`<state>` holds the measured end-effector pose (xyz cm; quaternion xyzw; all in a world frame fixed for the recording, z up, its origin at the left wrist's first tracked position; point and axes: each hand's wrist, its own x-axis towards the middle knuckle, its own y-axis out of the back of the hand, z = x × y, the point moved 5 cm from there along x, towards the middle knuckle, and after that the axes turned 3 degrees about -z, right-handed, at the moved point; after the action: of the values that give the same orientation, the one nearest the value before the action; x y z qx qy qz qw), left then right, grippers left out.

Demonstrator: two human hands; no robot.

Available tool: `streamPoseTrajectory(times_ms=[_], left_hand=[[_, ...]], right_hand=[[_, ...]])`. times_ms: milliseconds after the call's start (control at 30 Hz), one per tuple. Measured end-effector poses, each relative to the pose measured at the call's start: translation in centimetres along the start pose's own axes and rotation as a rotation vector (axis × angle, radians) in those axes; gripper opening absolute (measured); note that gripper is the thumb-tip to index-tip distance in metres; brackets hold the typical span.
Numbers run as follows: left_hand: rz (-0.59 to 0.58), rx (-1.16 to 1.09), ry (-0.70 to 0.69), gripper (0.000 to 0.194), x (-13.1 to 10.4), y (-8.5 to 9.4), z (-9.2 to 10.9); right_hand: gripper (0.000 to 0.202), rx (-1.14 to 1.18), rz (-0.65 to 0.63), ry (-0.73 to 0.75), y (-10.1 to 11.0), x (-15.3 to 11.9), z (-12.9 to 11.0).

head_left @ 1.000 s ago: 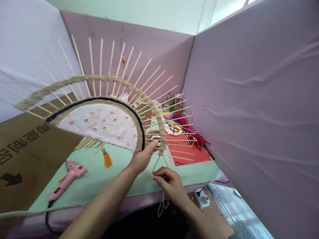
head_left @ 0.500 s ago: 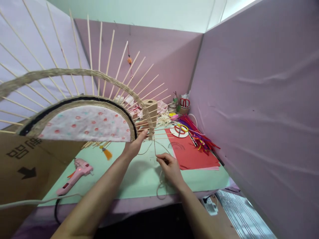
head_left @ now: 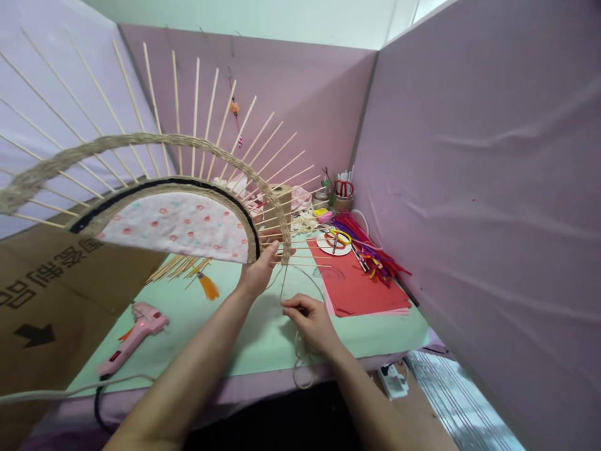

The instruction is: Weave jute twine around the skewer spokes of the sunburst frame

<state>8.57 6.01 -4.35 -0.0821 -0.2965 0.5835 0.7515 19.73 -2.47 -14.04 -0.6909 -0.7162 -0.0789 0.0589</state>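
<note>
My left hand (head_left: 258, 270) is closed on the lower right end of a half-round fan frame (head_left: 181, 227), thumb in front and fingers partly hidden behind. The frame has a white cloth centre with small red prints, a black band, thin wooden sticks fanning outward, and a woven twine arc (head_left: 220, 152) across them. Between thumb and forefinger, my right hand (head_left: 310, 319) pinches a strand of twine (head_left: 283, 285) that runs up to the arc's lower right end. Loose twine hangs in loops below that hand.
A pink glue gun (head_left: 136, 338) lies at left beside a cardboard box (head_left: 51, 300). Red paper sheets (head_left: 361, 288), a white disc with yellow-handled scissors (head_left: 342, 238) and bright fuzzy stems (head_left: 370, 247) lie right. Behind stands a twine roll (head_left: 279, 200). Purple panels surround the table.
The fan frame has shifted right and tilted slightly in my left hand. My right hand has moved a little left and down, still pinching the twine.
</note>
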Motion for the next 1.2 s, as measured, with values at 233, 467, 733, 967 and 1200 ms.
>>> streamPoseTrajectory(times_ms=[233,467,733,967,1200], left_hand=[[-0.003,-0.044,0.122,0.032,0.4,-0.2,-1.7],[0.008,-0.033,0.108,0.038,0.3,0.0,-1.3],[-0.044,-0.078,0.104,0.055,-0.2,-0.3,-0.6],[-0.078,-0.093,0.085,0.072,-0.5,-0.7,-0.5],[-0.101,-0.097,0.080,0.068,-0.5,-0.7,-0.5]], right_hand=[[0.017,-0.028,0.056,-0.034,1.5,-0.4,0.7],[0.019,-0.057,0.104,-0.034,3.6,-0.7,0.4],[0.032,0.001,0.269,-0.054,9.1,-0.5,0.4],[0.030,0.024,0.416,0.063,11.9,-1.3,-1.6],[0.032,0.022,0.466,0.121,12.3,-1.4,-2.2]])
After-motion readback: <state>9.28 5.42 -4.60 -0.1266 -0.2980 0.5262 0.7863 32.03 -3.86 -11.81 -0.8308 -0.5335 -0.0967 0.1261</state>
